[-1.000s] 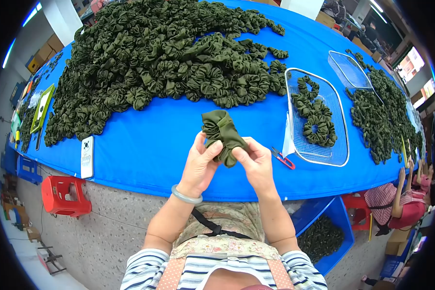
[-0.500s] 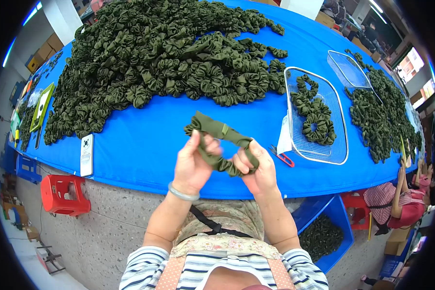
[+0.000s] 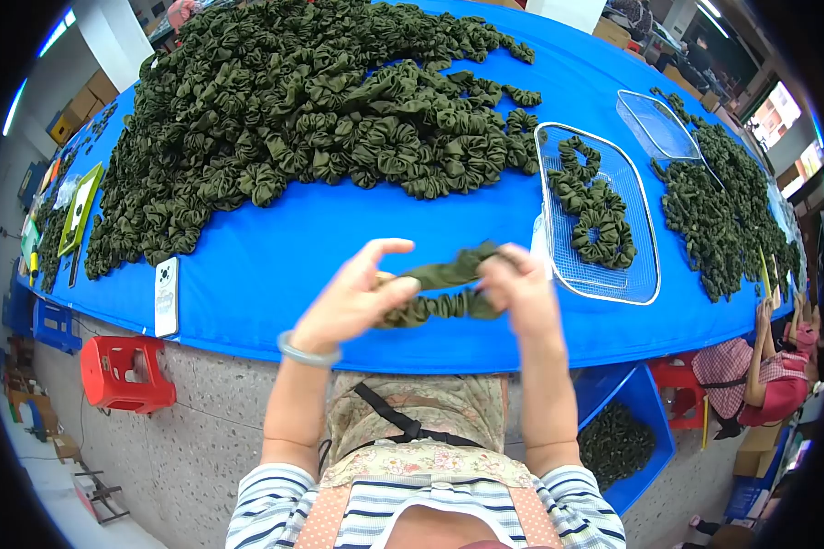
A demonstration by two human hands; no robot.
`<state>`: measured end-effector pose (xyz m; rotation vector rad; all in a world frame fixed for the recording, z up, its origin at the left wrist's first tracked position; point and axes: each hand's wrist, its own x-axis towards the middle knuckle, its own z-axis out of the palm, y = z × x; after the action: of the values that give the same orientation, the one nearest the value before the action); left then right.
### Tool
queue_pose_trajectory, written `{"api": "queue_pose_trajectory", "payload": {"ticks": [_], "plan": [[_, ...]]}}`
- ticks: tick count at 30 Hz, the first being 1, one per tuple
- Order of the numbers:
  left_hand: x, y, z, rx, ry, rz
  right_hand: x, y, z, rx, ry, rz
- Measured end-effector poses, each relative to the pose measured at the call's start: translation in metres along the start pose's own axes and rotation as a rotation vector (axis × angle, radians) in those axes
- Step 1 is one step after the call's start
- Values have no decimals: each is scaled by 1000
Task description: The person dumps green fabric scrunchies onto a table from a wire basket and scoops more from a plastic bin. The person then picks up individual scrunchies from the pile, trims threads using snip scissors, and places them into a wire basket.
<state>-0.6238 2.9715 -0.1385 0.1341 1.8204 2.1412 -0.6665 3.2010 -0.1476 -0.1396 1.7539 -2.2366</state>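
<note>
Scrunchie (image 3: 444,274) is being held at frame centre as a long loop, above the blue cloth (image 3: 275,238). Left end is being gripped by the left hand (image 3: 350,295), index finger clear; right end is being clasped by the right hand (image 3: 524,285), blurred. Upper left is being filled by a pile (image 3: 320,110). More scrunchies (image 3: 602,240) are being held in a basket (image 3: 568,261), right of centre. Phone (image 3: 167,297) is being supported by the cloth, left.

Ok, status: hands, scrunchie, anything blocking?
Left hand, right hand both on green scrunchie. Stretched lengthwise between them. Nothing visibly blocking; wire basket to the right.
</note>
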Motion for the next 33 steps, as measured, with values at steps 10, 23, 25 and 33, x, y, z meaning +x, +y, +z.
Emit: {"api": "queue_pose_trajectory", "payload": {"ticks": [10, 23, 25, 33], "plan": [[69, -42, -1, 183, 151, 421, 23, 5, -30, -65, 210, -230], [169, -46, -39, 614, 546, 288, 1, 11, -53, -291, 41, -183], [154, -36, -51, 171, 560, 296, 25, 30, -34, -415, -51, -195], [77, 11, -105, -689, 405, 380, 13, 100, 85, -727, -1176, -484]]}}
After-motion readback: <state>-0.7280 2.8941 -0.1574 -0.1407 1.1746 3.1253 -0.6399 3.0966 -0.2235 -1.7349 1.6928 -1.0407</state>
